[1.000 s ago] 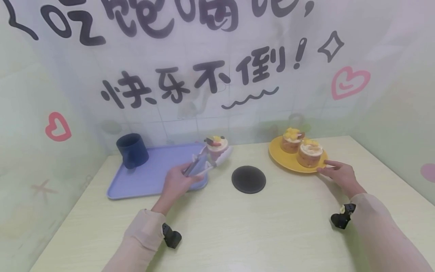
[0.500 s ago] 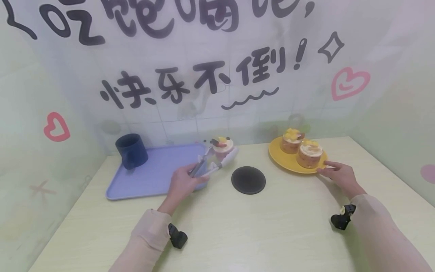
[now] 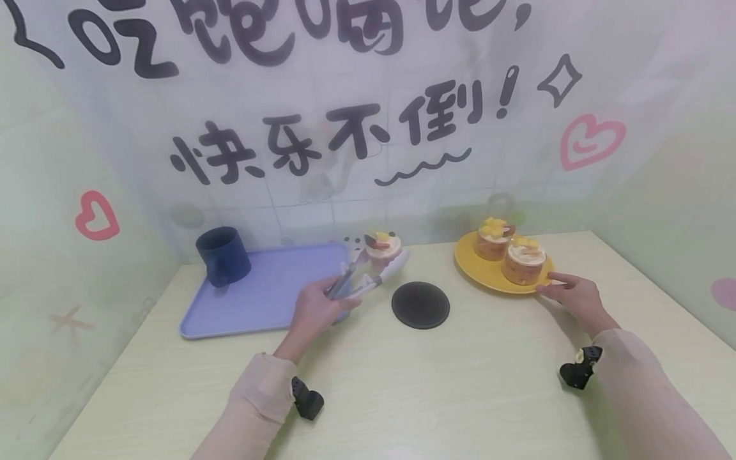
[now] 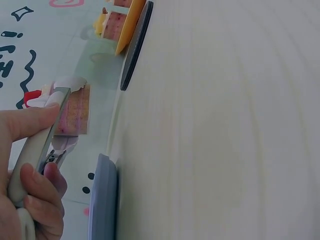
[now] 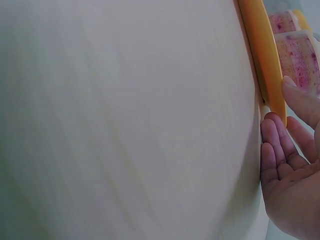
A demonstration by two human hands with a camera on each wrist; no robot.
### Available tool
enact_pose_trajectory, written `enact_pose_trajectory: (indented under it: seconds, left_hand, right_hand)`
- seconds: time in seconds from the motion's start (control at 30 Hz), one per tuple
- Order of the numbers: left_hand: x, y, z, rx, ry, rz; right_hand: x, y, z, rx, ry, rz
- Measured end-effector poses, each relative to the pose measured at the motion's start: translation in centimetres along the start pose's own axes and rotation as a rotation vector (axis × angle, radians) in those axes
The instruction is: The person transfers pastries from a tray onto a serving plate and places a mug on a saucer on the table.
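Note:
In the head view my left hand (image 3: 316,311) grips a pair of tongs (image 3: 395,264). Their tips clasp a small round cake (image 3: 382,246) topped with cream and fruit. The left wrist view shows this cake (image 4: 75,115) upright, raised above the level of the tray's edge, with my thumb along one tong arm. At the right, my right hand (image 3: 577,300) pinches the rim of a yellow plate (image 3: 468,263), thumb on top and fingers under the edge. Two cakes with yellow fruit, one behind (image 3: 492,248) and one in front (image 3: 524,267), stand on that plate.
A lavender tray (image 3: 264,294) lies at the back left, with a dark blue mug (image 3: 224,259) at its far left corner. Between tray and plate is a black round coaster (image 3: 421,305). A printed wall (image 3: 322,211) closes off the table's back.
My left hand has carried the tongs and cake to the right, off the tray's right end toward the space behind the coaster. The right hand and the plate have stayed in place.

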State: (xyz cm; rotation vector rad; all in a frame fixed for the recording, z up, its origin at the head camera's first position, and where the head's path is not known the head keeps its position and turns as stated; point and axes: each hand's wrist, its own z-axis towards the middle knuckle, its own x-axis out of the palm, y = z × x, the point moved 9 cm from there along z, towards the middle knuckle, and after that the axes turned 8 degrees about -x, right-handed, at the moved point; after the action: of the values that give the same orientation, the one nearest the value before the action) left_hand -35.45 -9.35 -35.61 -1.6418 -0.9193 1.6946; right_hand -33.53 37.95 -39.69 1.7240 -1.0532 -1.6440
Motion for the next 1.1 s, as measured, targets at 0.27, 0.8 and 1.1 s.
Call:
enact_pose_trajectory:
  seconds: [0.27,0.8,1.1]
  left_hand:
    - [0.7,-0.2,0.1,0.009,0.005,-0.021]
    - [2.7,-1.2,0.0,0.016,0.061,-0.074]
    - [3.2,-1.3,0.0,0.020,0.064,-0.067]
  right_hand:
    - [0.0,0.0,0.1,0.004,0.002,-0.002]
    - [-0.2,0.0,-0.2,0.005,-0.001,-0.004]
    - [-0.1,-0.1,0.0,0.016,0.009,0.001]
